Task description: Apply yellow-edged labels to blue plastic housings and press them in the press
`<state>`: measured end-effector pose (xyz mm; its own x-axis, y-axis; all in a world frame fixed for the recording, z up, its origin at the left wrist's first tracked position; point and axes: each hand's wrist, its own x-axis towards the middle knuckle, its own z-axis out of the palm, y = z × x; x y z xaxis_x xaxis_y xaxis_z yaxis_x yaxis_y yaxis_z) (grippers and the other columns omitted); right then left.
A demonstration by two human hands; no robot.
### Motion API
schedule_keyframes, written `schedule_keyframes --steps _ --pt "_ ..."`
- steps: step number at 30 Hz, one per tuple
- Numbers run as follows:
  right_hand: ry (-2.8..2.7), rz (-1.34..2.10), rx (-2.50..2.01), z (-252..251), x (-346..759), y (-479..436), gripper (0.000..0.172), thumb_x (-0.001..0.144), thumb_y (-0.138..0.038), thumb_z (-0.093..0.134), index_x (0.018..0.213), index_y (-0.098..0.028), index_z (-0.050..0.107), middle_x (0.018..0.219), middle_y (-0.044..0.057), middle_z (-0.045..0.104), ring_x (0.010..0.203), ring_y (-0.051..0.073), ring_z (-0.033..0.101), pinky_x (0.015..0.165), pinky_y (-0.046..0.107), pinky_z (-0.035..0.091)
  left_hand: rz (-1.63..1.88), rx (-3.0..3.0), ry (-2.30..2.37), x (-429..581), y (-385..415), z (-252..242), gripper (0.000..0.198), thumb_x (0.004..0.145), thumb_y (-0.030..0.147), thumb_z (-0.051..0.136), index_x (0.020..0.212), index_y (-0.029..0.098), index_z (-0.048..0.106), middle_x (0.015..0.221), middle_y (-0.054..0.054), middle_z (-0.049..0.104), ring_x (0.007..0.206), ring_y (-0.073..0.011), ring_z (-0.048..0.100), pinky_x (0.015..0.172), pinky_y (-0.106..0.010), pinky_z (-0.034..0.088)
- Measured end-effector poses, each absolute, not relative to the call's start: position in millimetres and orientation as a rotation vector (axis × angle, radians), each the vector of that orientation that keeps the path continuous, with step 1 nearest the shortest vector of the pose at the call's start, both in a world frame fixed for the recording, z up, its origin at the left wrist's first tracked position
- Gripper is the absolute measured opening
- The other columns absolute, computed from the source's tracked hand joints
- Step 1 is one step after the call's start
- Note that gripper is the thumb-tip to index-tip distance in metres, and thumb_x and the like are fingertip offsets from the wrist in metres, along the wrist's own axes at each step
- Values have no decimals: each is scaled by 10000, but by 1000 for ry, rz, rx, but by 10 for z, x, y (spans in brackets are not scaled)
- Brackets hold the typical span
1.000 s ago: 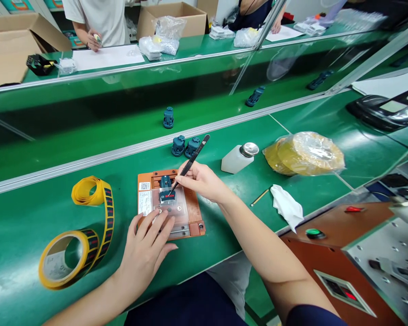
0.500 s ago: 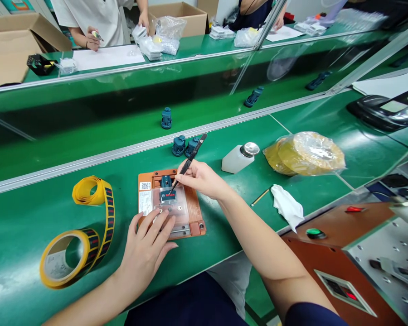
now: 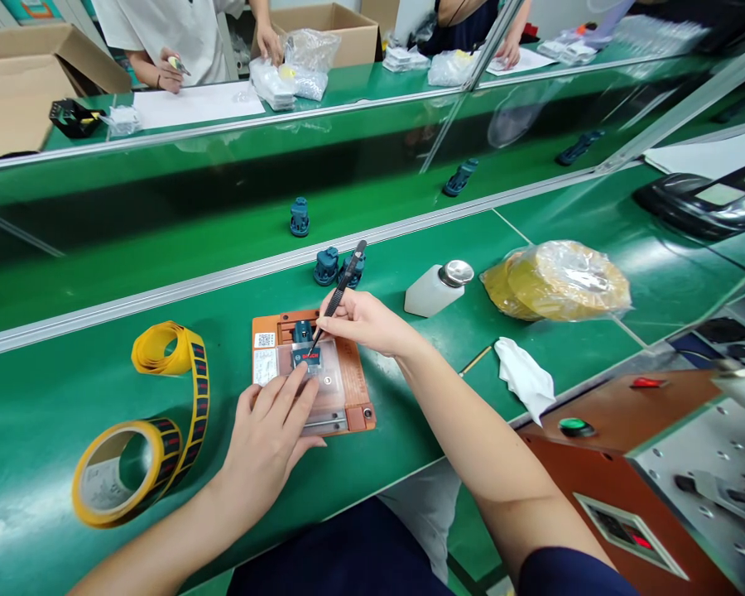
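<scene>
While the right hand [image 3: 365,323] was closed around a pair of black tweezers [image 3: 343,288], pinching them between thumb and fingers, the tweezer tip rested on the small blue part [image 3: 304,346] seated at the far end of the orange fixture [image 3: 351,389]. The left hand [image 3: 271,443] lay open, fingers spread flat on the fixture's clear cover plate [image 3: 329,397], with the index fingertip touching the near edge of the blue part. The fixture lay on the green bench [image 3: 37,372] directly in front of the person. A yellow label roll [image 3: 140,439], partly unwound, lay left of the fixture, well apart. Two further blue parts [image 3: 326,265] stood just beyond the fixture, near the metal rail [image 3: 130,302]. A white dispenser bottle [image 3: 434,290], a bagged stack of yellow tape [image 3: 559,280] and a white cloth [image 3: 525,377] lay to the right.
</scene>
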<state>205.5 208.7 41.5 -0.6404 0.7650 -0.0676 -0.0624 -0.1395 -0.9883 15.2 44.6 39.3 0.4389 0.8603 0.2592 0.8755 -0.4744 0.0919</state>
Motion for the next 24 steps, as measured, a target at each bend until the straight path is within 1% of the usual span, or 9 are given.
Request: schedule_keyframes --steps 7,10,13,14,16,19,20,22,24 --pt "-1557 1848 -775 382 2055 2098 332 814 -424 791 877 -189 565 789 8 705 771 172 719 775 338 606 -387 -2640 -1557 170 541 449 857 679 362 921 1402 100 542 1443 -117 615 1149 -293 608 853 -421 445" --pt "-1558 1832 -788 386 2036 2104 339 797 -426 802 876 -192 569 784 1 699 764 175 716 777 350 607 -385 -2648 -1502 170 570 448 893 659 363 932 1403 81 528 1415 -137 635 1139 -298 611 847 -411 449" --pt "-1545 1763 -847 449 2063 2102 361 774 -446 815 871 -194 576 789 16 707 754 192 715 763 364 606 -385 -2665 -1464 162 581 444 938 648 353 939 1420 61 495 1381 -165 652 1125 -311 614 851 -414 446" --pt "-1526 1698 -874 486 2098 2087 363 778 -457 810 876 -197 575 801 23 710 760 198 716 766 370 604 -390 -2676 -1464 154 585 439 957 647 360 939 1430 62 478 1374 -171 654 1124 -317 614 869 -424 442" --pt "-1491 1488 -938 566 2220 2011 340 815 -465 776 899 -211 565 835 29 709 793 208 715 786 376 595 -441 -2714 -1498 126 605 414 996 656 431 924 1460 91 444 1389 -179 636 1169 -343 592 955 -470 420" --pt "-1570 1072 -1130 613 2489 1772 238 895 -421 686 949 -234 549 864 29 684 804 208 682 771 359 560 -672 -2700 -1753 69 680 335 997 741 539 834 1529 165 349 1489 -195 529 1337 -400 466 1078 -572 369" --pt "-1633 940 -1229 587 2581 1670 200 917 -401 649 976 -238 548 867 30 674 783 207 666 749 355 545 -757 -2679 -1877 55 706 303 978 783 531 801 1551 184 304 1512 -197 495 1365 -401 441 1081 -580 387" --pt "-1772 726 -1414 456 2744 1468 154 963 -361 553 1056 -238 547 896 43 665 773 216 643 739 364 523 -919 -2623 -2052 44 720 247 960 826 470 778 1575 213 236 1497 -192 489 1350 -374 472 1044 -549 465" --pt "-1914 554 -1525 238 2875 1299 191 1002 -334 451 1123 -221 547 949 79 662 848 252 642 784 399 517 -1121 -2536 -1997 56 640 209 951 806 404 811 1566 255 259 1414 -162 536 1284 -342 539 1010 -518 516"
